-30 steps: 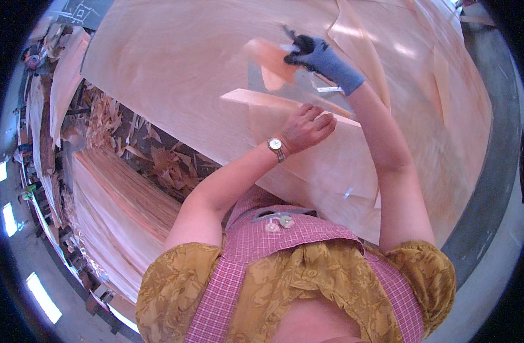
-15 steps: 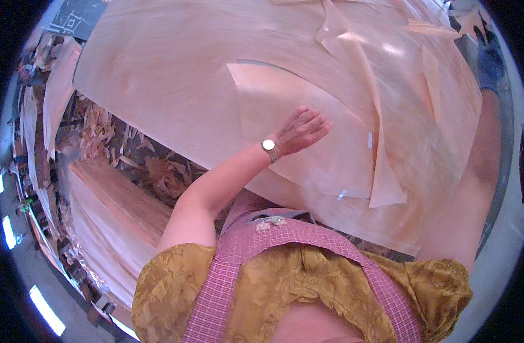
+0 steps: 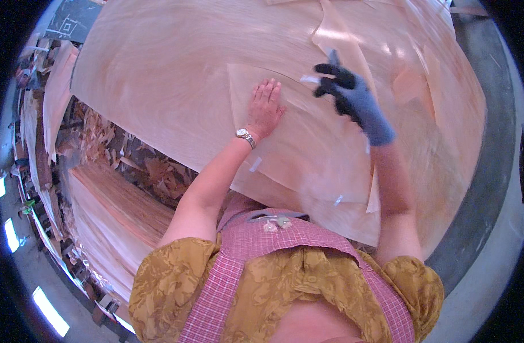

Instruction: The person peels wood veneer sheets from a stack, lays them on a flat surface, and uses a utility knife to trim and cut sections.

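My left hand (image 3: 266, 107), bare with a wristwatch (image 3: 245, 136) on the wrist, lies flat with its fingers stretched out on a thin wood veneer piece (image 3: 239, 86). That piece rests on a large veneer sheet (image 3: 153, 63). To its right, my right hand (image 3: 356, 103) wears a blue-grey glove with black fingers. Slightly blurred, it pinches a short whitish tape strip (image 3: 309, 79) just above the veneer. More tape strips stick to the veneer: one beside my left forearm (image 3: 255, 164), another near the front edge (image 3: 338, 200).
Loose veneer strips (image 3: 342, 34) lie across the sheet's far right part. Left of the sheet are torn veneer scraps (image 3: 99, 128) and a stack of veneer (image 3: 119, 200). A grey floor strip (image 3: 479, 194) runs along the right side.
My right hand has come from the far right edge to the middle, bringing a tape strip. My left hand has shifted left and away from me, its curled fingers now flat.
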`<state>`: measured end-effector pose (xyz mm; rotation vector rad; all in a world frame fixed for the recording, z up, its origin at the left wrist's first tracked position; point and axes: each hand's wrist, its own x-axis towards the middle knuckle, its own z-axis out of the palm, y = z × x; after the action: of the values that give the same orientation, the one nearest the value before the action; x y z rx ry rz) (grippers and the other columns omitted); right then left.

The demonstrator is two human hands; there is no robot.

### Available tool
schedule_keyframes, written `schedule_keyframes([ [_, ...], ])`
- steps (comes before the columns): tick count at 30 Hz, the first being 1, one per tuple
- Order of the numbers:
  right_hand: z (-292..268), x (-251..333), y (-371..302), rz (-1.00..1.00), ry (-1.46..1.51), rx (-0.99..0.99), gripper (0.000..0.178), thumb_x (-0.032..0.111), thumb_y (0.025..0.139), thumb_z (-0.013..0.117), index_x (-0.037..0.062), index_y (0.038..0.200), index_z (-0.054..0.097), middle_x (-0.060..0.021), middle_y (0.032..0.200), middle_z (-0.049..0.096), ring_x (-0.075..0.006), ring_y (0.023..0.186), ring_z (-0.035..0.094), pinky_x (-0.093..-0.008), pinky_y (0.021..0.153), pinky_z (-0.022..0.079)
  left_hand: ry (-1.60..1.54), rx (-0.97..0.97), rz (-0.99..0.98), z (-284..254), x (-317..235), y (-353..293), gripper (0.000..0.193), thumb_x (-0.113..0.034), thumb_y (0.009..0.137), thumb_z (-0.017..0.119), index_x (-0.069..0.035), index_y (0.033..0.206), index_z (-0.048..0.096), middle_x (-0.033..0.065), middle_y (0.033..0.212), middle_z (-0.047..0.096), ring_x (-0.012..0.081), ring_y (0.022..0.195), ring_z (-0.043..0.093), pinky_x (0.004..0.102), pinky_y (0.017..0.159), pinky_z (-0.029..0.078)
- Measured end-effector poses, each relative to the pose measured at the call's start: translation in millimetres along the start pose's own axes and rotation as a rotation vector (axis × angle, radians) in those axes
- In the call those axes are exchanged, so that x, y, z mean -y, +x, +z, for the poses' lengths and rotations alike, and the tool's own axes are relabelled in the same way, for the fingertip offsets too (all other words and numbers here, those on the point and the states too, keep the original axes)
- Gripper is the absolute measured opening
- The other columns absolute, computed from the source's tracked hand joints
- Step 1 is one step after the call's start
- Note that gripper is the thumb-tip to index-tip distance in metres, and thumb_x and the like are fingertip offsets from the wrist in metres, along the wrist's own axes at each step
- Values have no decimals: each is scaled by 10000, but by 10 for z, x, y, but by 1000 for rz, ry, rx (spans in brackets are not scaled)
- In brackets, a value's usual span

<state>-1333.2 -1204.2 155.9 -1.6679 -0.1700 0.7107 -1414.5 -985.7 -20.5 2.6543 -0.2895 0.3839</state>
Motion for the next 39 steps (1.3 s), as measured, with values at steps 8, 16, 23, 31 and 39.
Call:
schedule_keyframes([
  [8, 740, -1146, 1085, 42, 490, -282, 244, 242, 947, 646, 59, 1102, 606, -61, 916, 716, -64, 494, 476, -214, 433, 379, -120, -72, -100, 54, 418, 165, 652, -126, 768, 725, -47, 1352, 446, 140, 1416, 456, 328, 1238, 480, 457, 1048, 391],
  [16, 861, -1219, 1138, 96, 412, -333, 128, 141, 899, 676, 49, 983, 646, -42, 853, 697, -99, 539, 545, -249, 470, 440, -92, -41, -86, -43, 486, 410, 631, -102, 783, 698, -230, 1362, 483, 99, 1341, 484, 280, 1134, 531, 418, 937, 448],
  [23, 887, -1340, 1057, 200, 447, -396, 197, 247, 883, 715, 76, 971, 673, -32, 757, 663, -95, 543, 551, -240, 463, 416, 61, 12, 68, 18, 540, 623, 425, -166, 836, 678, -297, 1238, 638, 75, 1325, 488, 250, 1031, 560, 418, 941, 440],
  [31, 964, -1467, 745, 283, 437, -402, 171, 202, 901, 679, 34, 931, 667, -63, 723, 674, -124, 524, 575, -269, 457, 445, -63, 34, -16, 49, 629, 632, 286, -200, 851, 669, -250, 1130, 711, 49, 1295, 532, 228, 1018, 573, 403, 936, 436],
  [39, 954, -1440, 725, 221, 203, -354, 186, 212, 894, 681, 28, 870, 669, -59, 711, 669, -129, 513, 579, -287, 456, 446, 26, 44, 260, -29, 566, 355, 414, -270, 817, 680, -167, 1215, 627, 3, 1363, 549, 201, 1168, 519, 394, 963, 380],
])
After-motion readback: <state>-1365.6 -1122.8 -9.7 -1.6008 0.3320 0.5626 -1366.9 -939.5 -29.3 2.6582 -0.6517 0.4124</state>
